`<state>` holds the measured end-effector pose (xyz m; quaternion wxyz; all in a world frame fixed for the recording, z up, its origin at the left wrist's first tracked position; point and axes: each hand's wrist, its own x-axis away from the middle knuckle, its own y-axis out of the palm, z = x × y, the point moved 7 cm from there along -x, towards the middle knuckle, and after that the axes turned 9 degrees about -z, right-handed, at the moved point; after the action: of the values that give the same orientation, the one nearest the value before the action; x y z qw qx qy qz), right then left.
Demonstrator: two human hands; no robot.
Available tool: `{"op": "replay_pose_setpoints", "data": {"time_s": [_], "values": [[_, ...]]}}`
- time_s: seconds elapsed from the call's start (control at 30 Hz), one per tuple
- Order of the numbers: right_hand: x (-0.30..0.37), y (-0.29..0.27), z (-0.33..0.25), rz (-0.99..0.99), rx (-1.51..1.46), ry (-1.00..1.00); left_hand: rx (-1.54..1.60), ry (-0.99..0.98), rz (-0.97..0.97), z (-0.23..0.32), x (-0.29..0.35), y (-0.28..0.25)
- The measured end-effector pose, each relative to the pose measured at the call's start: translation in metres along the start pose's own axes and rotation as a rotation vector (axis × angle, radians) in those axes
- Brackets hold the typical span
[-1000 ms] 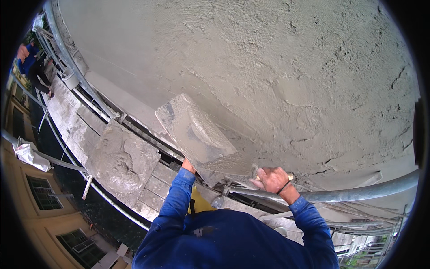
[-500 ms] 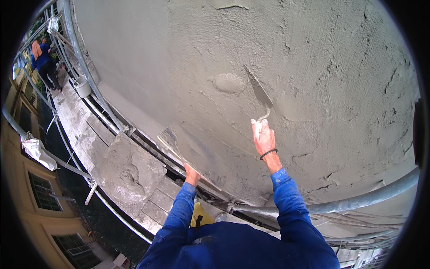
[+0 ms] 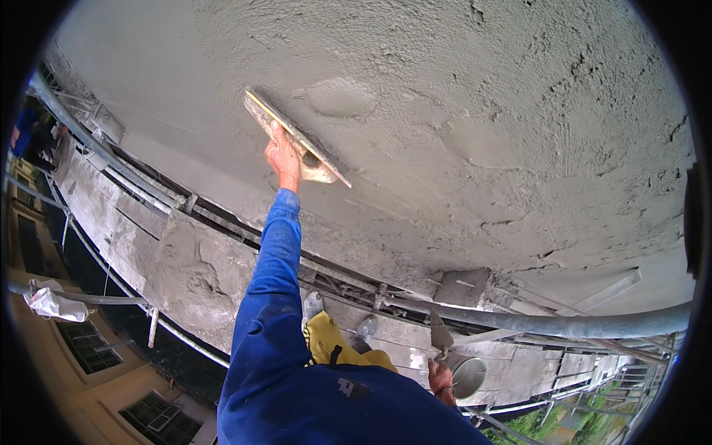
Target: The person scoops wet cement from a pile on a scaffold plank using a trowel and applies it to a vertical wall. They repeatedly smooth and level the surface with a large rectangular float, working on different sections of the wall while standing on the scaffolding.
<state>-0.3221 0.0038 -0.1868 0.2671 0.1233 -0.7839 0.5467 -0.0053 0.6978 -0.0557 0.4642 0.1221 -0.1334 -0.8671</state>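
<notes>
My left hand (image 3: pixel 284 157) is closed round the grip of a plastering float (image 3: pixel 261 113), a long pale board with a yellow edge. The float lies against the wet grey mortar wall (image 3: pixel 475 81), tilted down to the right. Just beyond it, a raised patch of mortar (image 3: pixel 343 98) stands out on the wall. Low at the right, my right hand (image 3: pixel 440 377) grips a trowel (image 3: pixel 441 337) by its handle, blade pointing away. A round bucket (image 3: pixel 470 375) sits right beside that hand; how much it holds is hard to see.
A heap of mortar (image 3: pixel 189 274) spreads over the scaffold planks (image 3: pixel 107 185) at left. Metal scaffold tubes (image 3: pixel 623 324) run along both sides. My shoes (image 3: pixel 314 304) stand on the planks near a gap by the wall. Another person (image 3: pixel 28 130) is at the far left.
My left hand has raised the float up the wall to the mortar patch. My right hand has carried the trowel from the wall down to the bucket, and the view has shifted right.
</notes>
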Motion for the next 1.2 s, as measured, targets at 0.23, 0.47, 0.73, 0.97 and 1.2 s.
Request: {"op": "replay_pose_setpoints", "data": {"time_s": [0.23,0.47,0.73,0.97,1.2], "values": [[0.048,0.034,0.079,-0.059,-0.199,0.171,-0.253,0.146,-0.172,0.095,0.079,0.092],[-0.017,0.004,0.089,-0.150,-0.081,0.007,-0.306,0.224,-0.314,0.133,0.210,0.212],[-0.037,-0.031,0.084,-0.193,0.025,-0.094,-0.242,0.346,-0.558,0.158,0.336,0.305],[-0.031,-0.025,0.081,-0.282,0.050,-0.246,0.386,-0.064,-0.763,0.103,0.378,0.274],[-0.010,-0.003,0.085,-0.307,0.106,-0.266,0.762,-0.399,-0.175,-0.105,0.284,0.093]]}}
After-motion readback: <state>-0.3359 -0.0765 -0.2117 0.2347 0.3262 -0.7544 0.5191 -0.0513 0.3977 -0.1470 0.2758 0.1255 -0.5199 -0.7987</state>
